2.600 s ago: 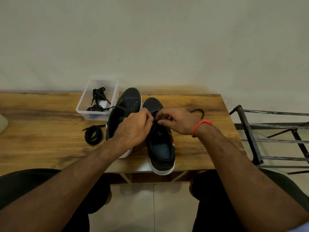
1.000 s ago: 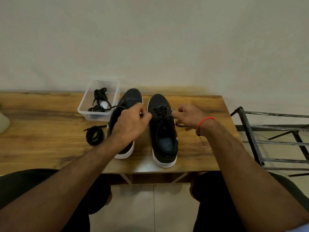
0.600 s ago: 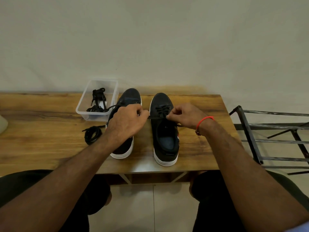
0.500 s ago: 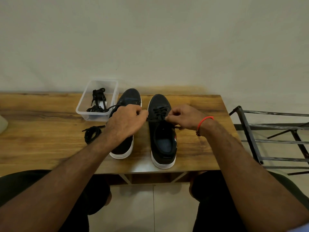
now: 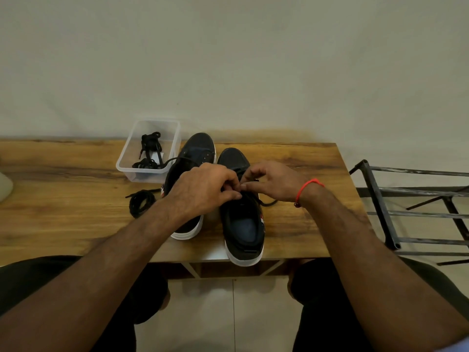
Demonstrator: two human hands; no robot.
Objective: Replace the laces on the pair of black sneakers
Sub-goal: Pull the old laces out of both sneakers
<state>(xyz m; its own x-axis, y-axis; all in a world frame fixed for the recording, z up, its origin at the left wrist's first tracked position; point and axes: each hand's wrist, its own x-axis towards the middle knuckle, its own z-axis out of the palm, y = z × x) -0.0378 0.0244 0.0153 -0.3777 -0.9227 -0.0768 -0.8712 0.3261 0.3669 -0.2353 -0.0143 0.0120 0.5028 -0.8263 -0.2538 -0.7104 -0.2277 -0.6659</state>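
Nearest me, the right sneaker (image 5: 243, 224) sits with its white heel at the front edge of the wooden table (image 5: 63, 212), slightly overhanging it. Its long axis runs near to far, the toe pointing away from me toward the wall. The collar and insole are open to view.

Above its tongue my two hands meet. My left hand (image 5: 203, 191) has its fingers curled and pinching what I take to be the black lace (image 5: 266, 202). My right hand (image 5: 274, 181) likewise pinches at the same spot, thumb against fingertips. One loose end of the lace trails onto the table just right of the shoe. I judge lacing of this shoe to be in its upper rows, though my hands hide the eyelets, so I cannot tell how many remain.

Beside it, the left sneaker (image 5: 198, 153) lies parallel, toe also away. Only one strand shows across its front, so I judge it mostly unlaced.

Left of that lies a coiled lace (image 5: 140, 203). Farther off, a clear plastic tub (image 5: 137, 175) holds more black laces (image 5: 149, 151).
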